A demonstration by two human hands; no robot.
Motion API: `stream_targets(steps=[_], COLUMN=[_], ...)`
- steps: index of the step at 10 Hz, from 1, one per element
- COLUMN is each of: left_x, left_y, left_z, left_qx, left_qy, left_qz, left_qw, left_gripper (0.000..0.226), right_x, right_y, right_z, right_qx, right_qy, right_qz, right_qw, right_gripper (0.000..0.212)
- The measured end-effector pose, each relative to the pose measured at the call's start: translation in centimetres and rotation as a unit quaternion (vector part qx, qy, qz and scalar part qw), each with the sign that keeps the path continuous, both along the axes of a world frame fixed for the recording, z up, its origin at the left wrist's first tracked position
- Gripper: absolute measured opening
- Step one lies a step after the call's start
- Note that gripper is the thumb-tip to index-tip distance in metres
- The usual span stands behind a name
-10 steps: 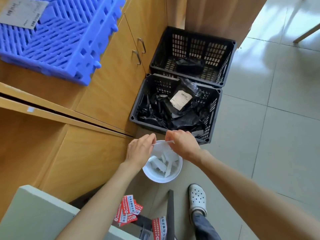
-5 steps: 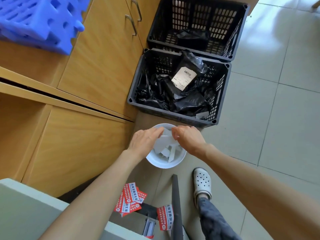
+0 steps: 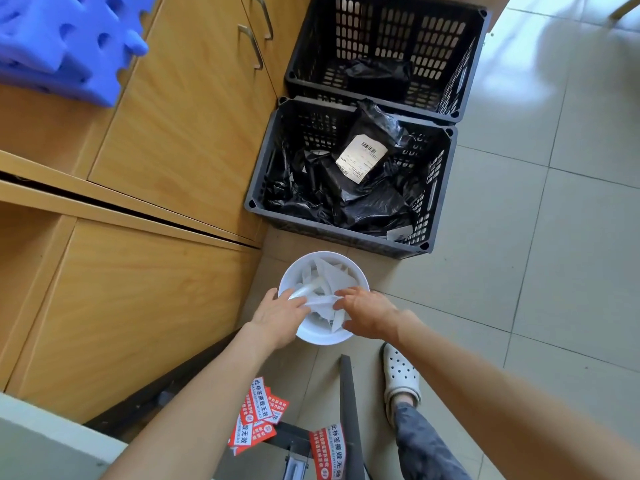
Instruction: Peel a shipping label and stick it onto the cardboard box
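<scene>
Both hands hover over the white bin (image 3: 360,282) on the floor: the left hand (image 3: 278,315) and right hand (image 3: 363,311) are close together, fingertips pinching the two ends of a thin, glossy, translucent strip (image 3: 320,300) that looks like label backing. No cardboard box shows in this view, and I cannot tell where the peeled label itself is.

The risk, as I judge it, is that the slick, curling strip clings to a finger or flutters past the rim, since the bin is already piled with similar pale slips. Just nearer the body than the hands, red printed stickers (image 3: 254,415) lie fanned and flat. Beyond the hands stands a black slotted plastic crate (image 3: 427,202) full of crinkled black mailer bags, one bearing a white barcode label (image 3: 362,157).
</scene>
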State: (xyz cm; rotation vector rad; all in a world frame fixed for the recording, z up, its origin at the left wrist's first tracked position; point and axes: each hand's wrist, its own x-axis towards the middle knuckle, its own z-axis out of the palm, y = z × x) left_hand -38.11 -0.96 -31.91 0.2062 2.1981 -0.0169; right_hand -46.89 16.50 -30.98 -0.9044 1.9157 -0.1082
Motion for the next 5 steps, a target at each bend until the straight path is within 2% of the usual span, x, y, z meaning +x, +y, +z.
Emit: stream_targets(steps=[1,3,5], left_x=[0.3,0.5,0.8], left_y=[0.0,0.2,0.2], left_z=[0.1,0.4,1.5], left_qx=[0.007,0.023,-0.001], left_qy=[-0.039,-0.068,-0.106], left_qz=[0.014,0.032,0.011], left_qw=[0.999,0.997,0.994], left_gripper=[0.052,0.051,0.072], right_x=[0.2,-0.1,0.0], right_y=[-0.1,0.0,0.7], right_z=[0.2,0.8,2.0], right_qx=[0.006,0.005,0.006], right_qy=[-0.012,-0.009,0.001], right_qz=[-0.001,-0.019,-0.022], right_qw=[1.000,1.000,1.000], right_gripper=[0.051,0.048,0.055])
